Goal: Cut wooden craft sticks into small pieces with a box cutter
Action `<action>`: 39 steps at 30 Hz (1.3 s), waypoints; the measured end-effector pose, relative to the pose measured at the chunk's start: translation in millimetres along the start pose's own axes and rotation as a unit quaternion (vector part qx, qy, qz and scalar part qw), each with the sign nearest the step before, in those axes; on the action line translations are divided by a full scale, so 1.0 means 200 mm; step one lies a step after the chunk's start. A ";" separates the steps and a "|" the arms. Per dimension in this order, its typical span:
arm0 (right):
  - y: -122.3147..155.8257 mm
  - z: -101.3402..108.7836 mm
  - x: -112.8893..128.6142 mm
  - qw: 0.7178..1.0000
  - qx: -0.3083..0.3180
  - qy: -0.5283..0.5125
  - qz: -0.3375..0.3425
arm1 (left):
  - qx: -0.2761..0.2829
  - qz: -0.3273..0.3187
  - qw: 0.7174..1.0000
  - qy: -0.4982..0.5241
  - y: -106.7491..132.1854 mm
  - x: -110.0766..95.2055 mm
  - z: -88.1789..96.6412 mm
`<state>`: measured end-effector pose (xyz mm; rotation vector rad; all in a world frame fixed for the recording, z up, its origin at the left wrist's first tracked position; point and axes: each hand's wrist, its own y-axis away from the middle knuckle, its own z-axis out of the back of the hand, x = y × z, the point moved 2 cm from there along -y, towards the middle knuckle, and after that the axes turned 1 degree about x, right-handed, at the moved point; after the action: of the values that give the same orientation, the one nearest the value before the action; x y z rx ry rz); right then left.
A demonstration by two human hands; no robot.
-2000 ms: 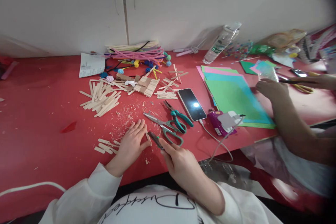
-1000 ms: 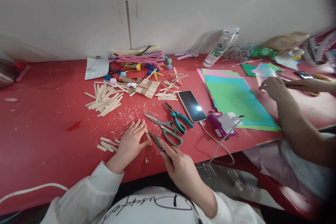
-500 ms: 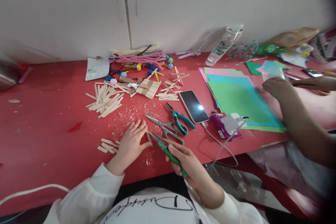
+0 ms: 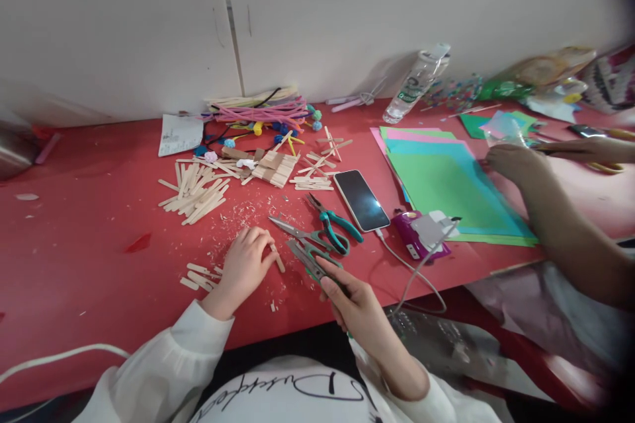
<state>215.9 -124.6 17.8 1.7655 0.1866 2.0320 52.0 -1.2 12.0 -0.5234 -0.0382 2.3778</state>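
Observation:
My left hand (image 4: 243, 264) rests on the red table (image 4: 79, 258), fingers curled round a short piece of wooden craft stick (image 4: 278, 259) that pokes out to the right. My right hand (image 4: 354, 304) grips green-handled cutters (image 4: 310, 263), their blades pointing up-left and a little apart from the stick's end. A few cut stick pieces (image 4: 201, 275) lie just left of my left hand, with wood shavings (image 4: 238, 218) scattered beyond it.
Scissors (image 4: 302, 234) and teal pliers (image 4: 332, 219) lie by my right hand. Behind them are a phone (image 4: 361, 199), a stick pile (image 4: 196, 190), pipe cleaners (image 4: 262, 112), coloured paper (image 4: 441, 178), a bottle (image 4: 415, 84). Another person's hands (image 4: 516, 162) work at the right.
My right hand lifted the cutters off the stick, regripped them and drew back to the right. My left hand's fingers curled in round the stick piece.

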 end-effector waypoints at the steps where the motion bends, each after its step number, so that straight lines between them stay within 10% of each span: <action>1: 0.00 0.00 0.00 0.999 0.002 0.035 0.018 | 0.001 0.003 1.000 0.000 0.00 0.00 0.00; 7: 0.04 0.01 0.02 0.970 0.011 0.205 0.127 | 0.006 0.011 1.000 -0.002 -0.01 0.01 -0.02; 39: 0.07 -0.05 0.02 0.876 -0.030 0.427 0.222 | 0.044 0.026 0.993 -0.103 -0.05 -0.03 -0.06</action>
<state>202.5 -134.5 24.7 0.7871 -0.0328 3.0001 66.0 1.4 4.8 -0.2376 -0.0116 2.4634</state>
